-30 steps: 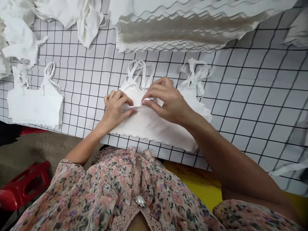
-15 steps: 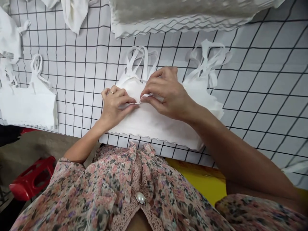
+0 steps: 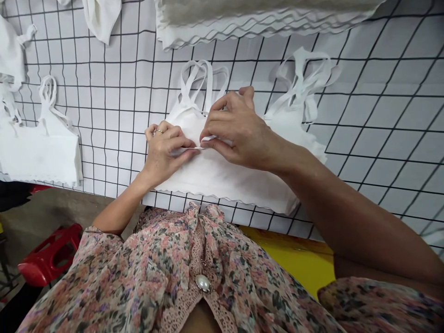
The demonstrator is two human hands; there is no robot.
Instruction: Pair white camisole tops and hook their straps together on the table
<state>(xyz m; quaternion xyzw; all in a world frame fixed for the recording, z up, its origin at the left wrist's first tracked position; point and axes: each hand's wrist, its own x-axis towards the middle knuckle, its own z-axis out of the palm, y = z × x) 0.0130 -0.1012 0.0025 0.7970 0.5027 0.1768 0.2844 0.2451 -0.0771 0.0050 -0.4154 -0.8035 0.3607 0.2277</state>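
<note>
A white padded crop top with thin crossed straps (image 3: 222, 178) lies flat in front of me, its scalloped hem towards my body. My left hand (image 3: 166, 152), with a ring on one finger, pinches a thin folded edge of the top (image 3: 203, 146) near its middle. My right hand (image 3: 239, 129) grips the same fold from the other side, fingertips close to those of my left hand. Under my right wrist, a second white top (image 3: 294, 122) lies partly overlapped by the first.
A third white top (image 3: 41, 155) lies to the left on the black-and-white grid surface (image 3: 364, 125). A tall stack of scalloped white fabric (image 3: 256, 18) lies at the far edge. A red stool (image 3: 48, 256) stands on the floor at lower left, and a yellow surface (image 3: 294, 254) shows below the grid.
The view has tilted, so the tops and stack sit higher in the picture. Both hands still pinch the fold, and my right hand has shifted slightly up and left.
</note>
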